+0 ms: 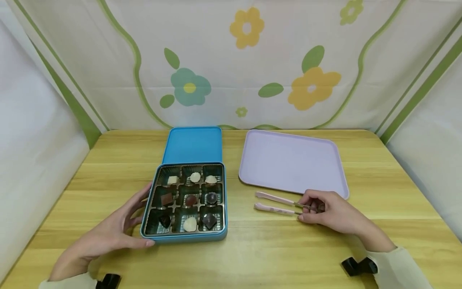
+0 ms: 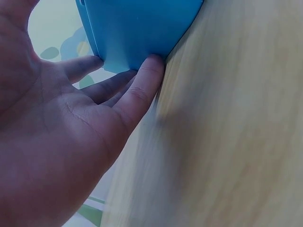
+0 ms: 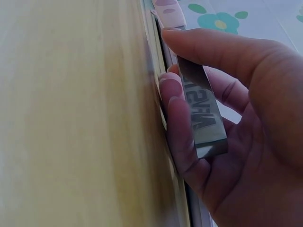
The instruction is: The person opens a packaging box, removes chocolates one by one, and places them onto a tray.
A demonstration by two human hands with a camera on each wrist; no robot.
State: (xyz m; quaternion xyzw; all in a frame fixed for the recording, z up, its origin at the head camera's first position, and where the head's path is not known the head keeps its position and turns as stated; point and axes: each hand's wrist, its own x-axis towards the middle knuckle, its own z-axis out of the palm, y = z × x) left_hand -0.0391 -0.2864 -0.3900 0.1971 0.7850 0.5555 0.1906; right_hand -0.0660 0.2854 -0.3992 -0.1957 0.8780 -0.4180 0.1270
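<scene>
A blue box (image 1: 187, 238) stands at the centre left, its dark divided tray holding white and brown chocolates (image 1: 167, 198), one in each compartment. Against its left side rest the fingers of my left hand (image 1: 112, 235), fairly straight, while the thumb lies at the near left corner. The left wrist view shows those fingertips on the box's blue wall (image 2: 137, 33). My right hand (image 1: 333, 210) pinches pink-tipped metal tongs (image 1: 276, 209) near their bent end, between thumb and fingers. Their two arms stand apart and point left toward the box. Lettering shows on the tongs' metal band (image 3: 203, 109).
A lilac tray (image 1: 290, 160) lies behind the tongs, its near right corner close to my right hand. Behind the box, a blue lid (image 1: 193, 144) adjoins its far edge. A flowered cloth (image 1: 223, 60) hangs along the back of the wooden table (image 1: 249, 257).
</scene>
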